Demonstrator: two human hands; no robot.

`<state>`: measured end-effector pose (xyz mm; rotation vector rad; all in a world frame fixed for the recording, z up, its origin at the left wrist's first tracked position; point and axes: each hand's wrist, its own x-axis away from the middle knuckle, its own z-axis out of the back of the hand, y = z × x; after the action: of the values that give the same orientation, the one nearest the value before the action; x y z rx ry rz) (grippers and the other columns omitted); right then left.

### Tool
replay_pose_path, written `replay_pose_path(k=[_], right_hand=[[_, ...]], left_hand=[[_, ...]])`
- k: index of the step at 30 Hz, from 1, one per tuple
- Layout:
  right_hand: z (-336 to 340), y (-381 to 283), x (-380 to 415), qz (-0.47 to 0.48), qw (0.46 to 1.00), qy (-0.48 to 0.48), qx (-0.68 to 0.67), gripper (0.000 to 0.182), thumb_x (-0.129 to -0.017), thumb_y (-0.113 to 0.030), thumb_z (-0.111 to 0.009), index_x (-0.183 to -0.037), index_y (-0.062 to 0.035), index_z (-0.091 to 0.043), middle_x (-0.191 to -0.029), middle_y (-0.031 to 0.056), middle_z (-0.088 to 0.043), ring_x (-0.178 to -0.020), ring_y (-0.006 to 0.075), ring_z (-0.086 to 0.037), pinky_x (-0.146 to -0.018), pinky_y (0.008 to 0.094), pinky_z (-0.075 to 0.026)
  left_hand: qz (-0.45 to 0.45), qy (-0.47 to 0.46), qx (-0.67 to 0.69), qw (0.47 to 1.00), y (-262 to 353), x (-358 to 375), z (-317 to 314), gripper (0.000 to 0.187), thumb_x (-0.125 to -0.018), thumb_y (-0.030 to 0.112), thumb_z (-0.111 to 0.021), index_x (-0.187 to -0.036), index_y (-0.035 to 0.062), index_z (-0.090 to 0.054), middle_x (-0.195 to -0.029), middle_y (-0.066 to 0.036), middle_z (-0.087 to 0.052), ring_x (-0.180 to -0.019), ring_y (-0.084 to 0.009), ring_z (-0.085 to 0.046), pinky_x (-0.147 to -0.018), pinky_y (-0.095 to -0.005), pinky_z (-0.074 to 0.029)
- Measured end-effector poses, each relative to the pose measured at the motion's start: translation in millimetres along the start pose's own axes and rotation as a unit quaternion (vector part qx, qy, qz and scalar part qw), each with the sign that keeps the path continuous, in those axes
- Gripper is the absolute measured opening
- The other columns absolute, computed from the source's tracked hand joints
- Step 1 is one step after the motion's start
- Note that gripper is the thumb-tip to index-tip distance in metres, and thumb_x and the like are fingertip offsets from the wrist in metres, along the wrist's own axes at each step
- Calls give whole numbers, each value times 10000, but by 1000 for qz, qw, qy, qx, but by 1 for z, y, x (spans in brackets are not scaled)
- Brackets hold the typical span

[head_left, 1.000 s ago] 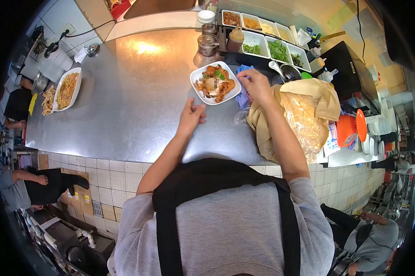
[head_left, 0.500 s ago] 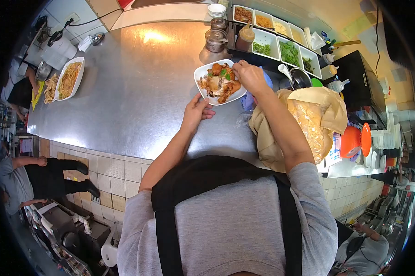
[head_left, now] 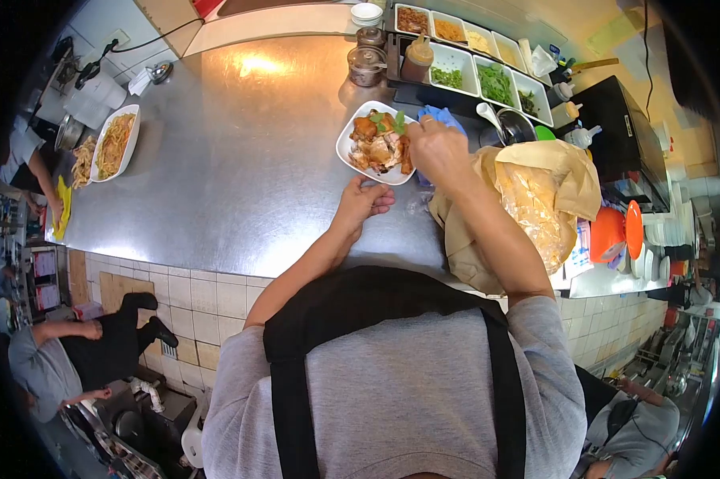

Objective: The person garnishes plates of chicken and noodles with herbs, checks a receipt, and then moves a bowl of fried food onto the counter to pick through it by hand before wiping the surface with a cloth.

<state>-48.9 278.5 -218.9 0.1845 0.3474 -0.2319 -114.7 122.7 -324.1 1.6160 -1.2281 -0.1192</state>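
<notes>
A white square dish [head_left: 345,160] on the steel counter holds chopped, browned chicken [head_left: 376,148], with green herb leaves [head_left: 398,122] on top. My right hand [head_left: 439,150] is closed over the dish's right side, its fingertips turned down by the herb leaves and chicken. I cannot tell what those fingers pinch. At the dish's near rim is my left hand [head_left: 364,203], thumb close under the rim and fingers loosely extended, apart from each other.
Topping trays [head_left: 455,68] and a sauce bottle [head_left: 417,60] line the back right. A paper bag [head_left: 463,231] with a plastic-wrapped package stands under my right forearm. A noodle dish [head_left: 116,144] sits at left, where a co-worker's hand touches a yellow cloth [head_left: 63,207]. Another person [head_left: 80,351] stands beyond.
My right hand has turned further over the dish's right side, and the herb leaves stand higher. My left hand has slipped slightly down and right from the rim. The person at left has shifted.
</notes>
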Motion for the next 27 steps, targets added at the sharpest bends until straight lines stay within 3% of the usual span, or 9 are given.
replay_pose_path(k=[7,11,20,22,27], right_hand=[[0,-28,27,19,996,-80,43,121,-740,-118,-550,-816,-47,-612,-832,101,-602,-741,220,-629,-588,341,-501],[3,-27,35,39,996,-74,31,125,-737,-118,-552,-820,-46,-612,-830,102,-602,-741,224,-627,-586,349,-500],[26,-7,18,-45,997,57,36,70,-736,-124,-542,-771,-66,-559,-739,81,-544,-654,233,-603,-531,339,-487],[10,-10,20,-24,996,-5,86,76,-729,-131,-559,-773,-69,-569,-750,71,-557,-680,209,-611,-526,335,-492],[-15,-26,36,55,995,-57,62,113,-749,-145,-543,-815,-67,-592,-780,82,-574,-728,215,-611,-549,342,-489]], left_hand=[[5,-21,2,1000,4,6,8,353,-876,166,-570,-1161,32,-412,-916,-92,-588,-794,-183,-627,-698,-289,-516],[-4,-26,2,1000,0,5,12,359,-879,172,-567,-1169,32,-406,-909,-93,-583,-794,-185,-628,-699,-291,-516],[-13,-39,4,999,0,6,13,361,-877,160,-571,-1169,21,-411,-910,-109,-585,-792,-195,-626,-705,-294,-519],[-13,-40,2,999,0,6,12,358,-877,155,-570,-1169,18,-413,-912,-112,-586,-793,-196,-626,-708,-294,-519],[-21,-44,2,999,-3,7,18,347,-878,145,-566,-1166,14,-421,-919,-117,-588,-797,-198,-627,-713,-298,-519]])
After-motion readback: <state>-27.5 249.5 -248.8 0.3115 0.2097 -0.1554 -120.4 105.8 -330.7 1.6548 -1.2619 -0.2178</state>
